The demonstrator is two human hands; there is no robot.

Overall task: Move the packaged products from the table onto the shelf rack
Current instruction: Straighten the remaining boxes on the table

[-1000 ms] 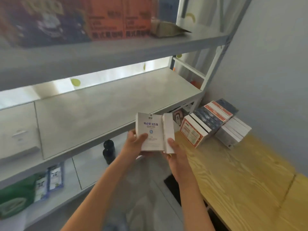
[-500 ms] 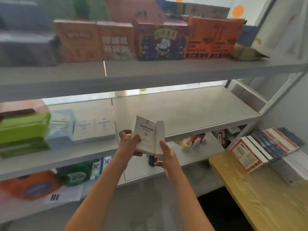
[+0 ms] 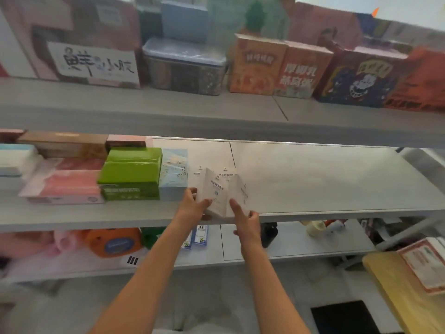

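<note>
both hands hold white packets at mid-frame over the middle shelf (image 3: 325, 179) edge: left hand (image 3: 192, 208) gripping one white packet (image 3: 214, 191), right hand (image 3: 245, 220) fingers on the second packet (image 3: 242, 191). a light blue box (image 3: 173, 174) and green box (image 3: 131, 172) sit just left; the yellow table (image 3: 395, 285) is lower right.

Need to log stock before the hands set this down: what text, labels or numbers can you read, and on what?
"鲜" and "小胶", roughly: white sign on the pink box, top shelf.
"2": blue-and-white packs, lower shelf.
Orange box, top shelf: large white characters, too blurred.
White box gripped by left hand and right hand: blue print too small.
Green box: label blurred.
</note>
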